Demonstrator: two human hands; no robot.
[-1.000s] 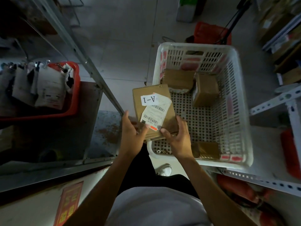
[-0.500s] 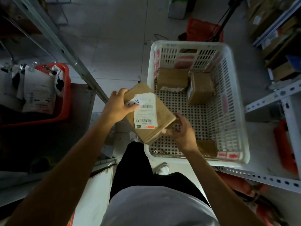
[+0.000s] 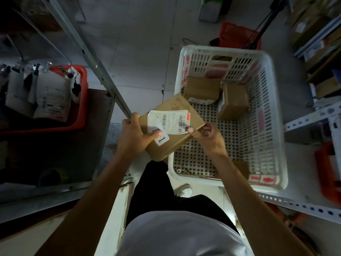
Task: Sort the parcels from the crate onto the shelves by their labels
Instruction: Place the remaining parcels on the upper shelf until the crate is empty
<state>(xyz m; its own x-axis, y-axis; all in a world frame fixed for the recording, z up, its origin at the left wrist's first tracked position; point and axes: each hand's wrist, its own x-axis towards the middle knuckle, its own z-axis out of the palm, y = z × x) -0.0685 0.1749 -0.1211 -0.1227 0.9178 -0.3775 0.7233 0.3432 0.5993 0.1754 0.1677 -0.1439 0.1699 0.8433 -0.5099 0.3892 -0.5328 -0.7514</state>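
A flat brown parcel [image 3: 171, 126] is held tilted over the near-left rim of the white crate [image 3: 276, 126], a barcode label and a "1" tag on top. 3 more brown parcels [image 3: 201, 88] lie inside.

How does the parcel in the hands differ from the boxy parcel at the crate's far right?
The held parcel is flat and wide; the boxy parcel is a chunkier block. The held one is up in the air, gripped by the left hand and right hand over the crate's near-left rim; the boxy one rests on the crate floor. The held one's labels face the camera; the boxy one's sits on its side. Both are brown cardboard.
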